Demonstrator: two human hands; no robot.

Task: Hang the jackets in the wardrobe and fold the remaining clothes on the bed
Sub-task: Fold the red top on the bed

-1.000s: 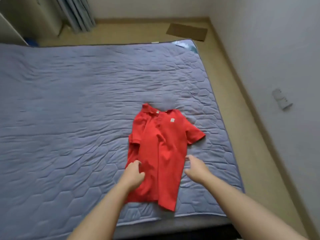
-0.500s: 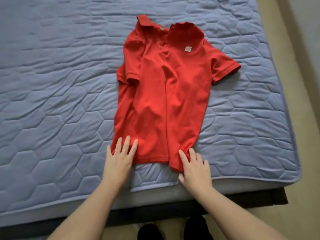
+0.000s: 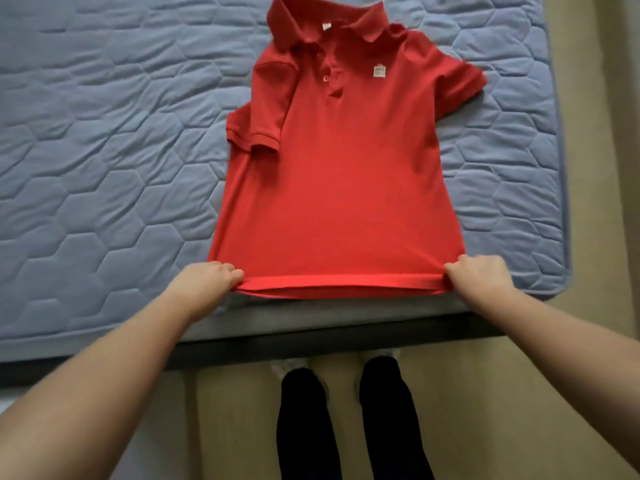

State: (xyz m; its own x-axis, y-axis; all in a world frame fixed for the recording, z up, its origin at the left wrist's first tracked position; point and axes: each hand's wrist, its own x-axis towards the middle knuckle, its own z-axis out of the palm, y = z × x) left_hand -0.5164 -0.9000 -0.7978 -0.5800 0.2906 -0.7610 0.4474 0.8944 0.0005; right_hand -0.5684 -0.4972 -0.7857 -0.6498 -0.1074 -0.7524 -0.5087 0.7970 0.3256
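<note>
red polo shirt (image 3: 332, 188), one, face up on the bed (image 3: 104, 150), on its quilted blue top, close to the foot edge and toward our right. long axis runs straight away from us: hem (image 3: 336, 284) nearest, collar (image 3: 322, 22) farthest. we hold it by the hem's two corners, left hand (image 3: 207, 277) at one, right hand (image 3: 479, 273) at the other, each grip pinched closed on the fabric with fingers curled, the hem drawn taut between them. both hands sit equally near, and the shirt's body lies beyond the grips, so we judge the coming fold must either run up that axis or bring a side inward. sleeves, two: left-side sleeve (image 3: 254, 133) folded over the body, right-side sleeve (image 3: 457, 81) spread out. chest label (image 3: 380, 71), one. legs (image 3: 304, 427) in dark trousers, two, standing on the floor (image 3: 485, 410) below the bed edge.
</note>
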